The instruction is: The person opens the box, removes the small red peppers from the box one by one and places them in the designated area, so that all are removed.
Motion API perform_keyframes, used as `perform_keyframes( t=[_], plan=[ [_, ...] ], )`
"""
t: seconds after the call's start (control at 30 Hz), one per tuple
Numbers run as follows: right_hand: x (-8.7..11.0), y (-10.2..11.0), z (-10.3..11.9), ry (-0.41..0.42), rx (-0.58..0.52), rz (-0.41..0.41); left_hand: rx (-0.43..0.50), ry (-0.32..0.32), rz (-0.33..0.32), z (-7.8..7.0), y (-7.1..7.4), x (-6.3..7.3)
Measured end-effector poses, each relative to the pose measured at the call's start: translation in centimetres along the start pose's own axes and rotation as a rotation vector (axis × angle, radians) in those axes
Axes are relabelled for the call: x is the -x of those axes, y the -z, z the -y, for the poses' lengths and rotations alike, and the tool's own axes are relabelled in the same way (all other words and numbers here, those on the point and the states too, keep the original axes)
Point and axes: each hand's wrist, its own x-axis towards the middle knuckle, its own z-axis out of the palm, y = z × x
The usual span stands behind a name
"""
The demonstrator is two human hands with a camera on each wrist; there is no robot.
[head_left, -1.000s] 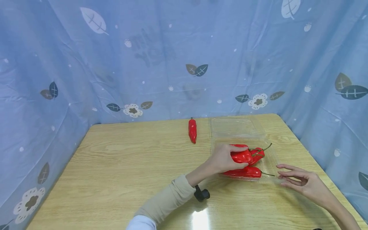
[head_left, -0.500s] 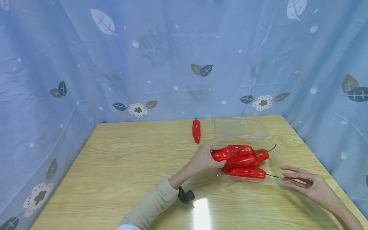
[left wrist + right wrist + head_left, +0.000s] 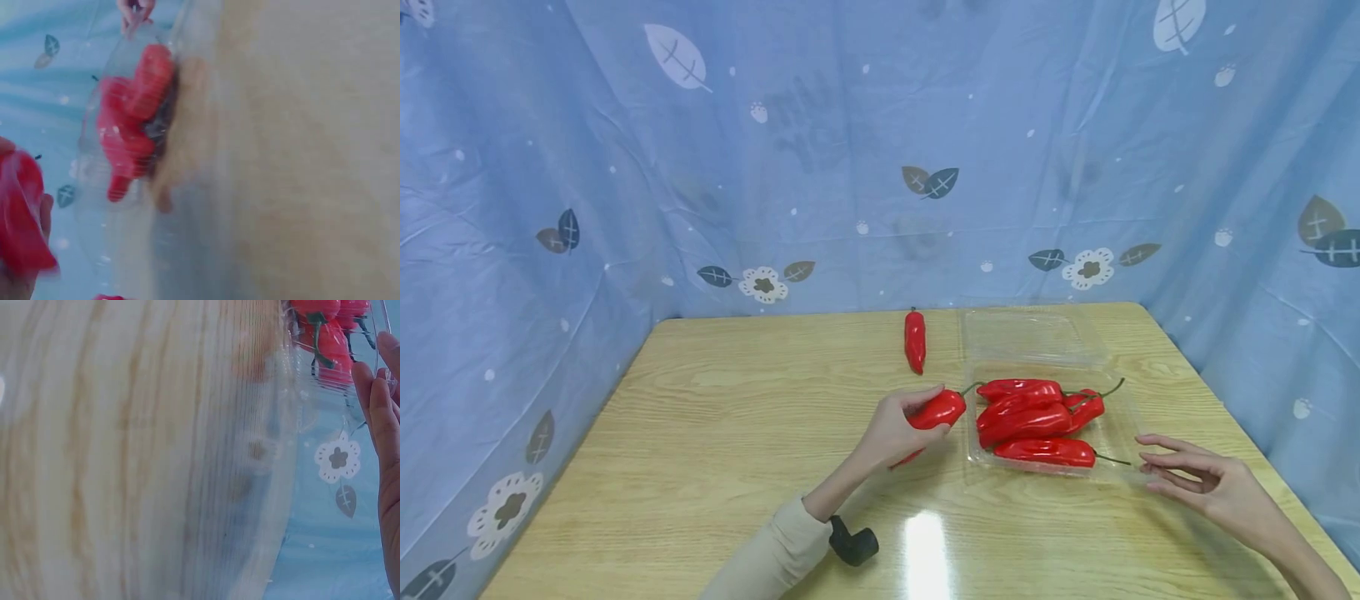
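Observation:
My left hand (image 3: pixel 891 429) grips a red chili pepper (image 3: pixel 942 410), its green stem pointing right toward the box; the pepper (image 3: pixel 22 212) is blurred in the left wrist view. Just right of it stands a clear plastic box (image 3: pixel 1117 417) with its lid (image 3: pixel 1026 333) folded open toward the back. Several red peppers (image 3: pixel 1026 422) lie piled inside, stems mostly to the right. At the box's right side, my right hand (image 3: pixel 1206 483) pinches the rim between thumb and fingers (image 3: pixel 381 406), as the right wrist view shows.
A single red pepper (image 3: pixel 915 342) lies on the wooden table (image 3: pixel 737 417) near the back edge, left of the lid. A blue patterned curtain (image 3: pixel 850 150) hangs behind and along both sides. A black wrist camera (image 3: pixel 853 543) sits below the left sleeve.
My left hand has moved left out of the box with a pepper in its grip, exposing the pile it covered. The right hand stays at the box's right side. The head view has shifted slightly.

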Motion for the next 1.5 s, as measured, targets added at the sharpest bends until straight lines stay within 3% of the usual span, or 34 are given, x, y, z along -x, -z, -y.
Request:
perform_keyframes(
  t=[0.2, 0.57, 0.67, 0.8, 0.97, 1.1, 1.5],
  plan=[
    [0.0, 0.0, 0.1, 0.003, 0.009, -0.009, 0.144, 0.091, -0.096, 1.5, -0.2, 1.9],
    [0.2, -0.1, 0.2, -0.039, 0.098, -0.025, 0.433, 0.155, -0.441, 2.8, -2.3, 3.7],
    [0.2, -0.1, 0.1, -0.050, 0.111, -0.032, 0.461, 0.194, -0.507, 2.8, -2.7, 3.7],
    [0.2, -0.1, -0.1, -0.022, 0.048, -0.016, 0.435, 0.223, -0.584, 3.0, -3.2, 3.5],
    [0.1, -0.1, -0.3, 0.009, -0.014, -0.013, 0.434, 0.209, -0.651, 3.5, -3.9, 2.5],
    [0.0, -0.1, -0.4, 0.006, 0.005, -0.018, 0.434, 0.225, -0.683, 3.8, -4.4, 1.5],
    [0.1, -0.1, -0.3, -0.008, 0.046, -0.025, 0.404, 0.259, -0.715, 4.3, -5.3, -0.4]
  ],
)
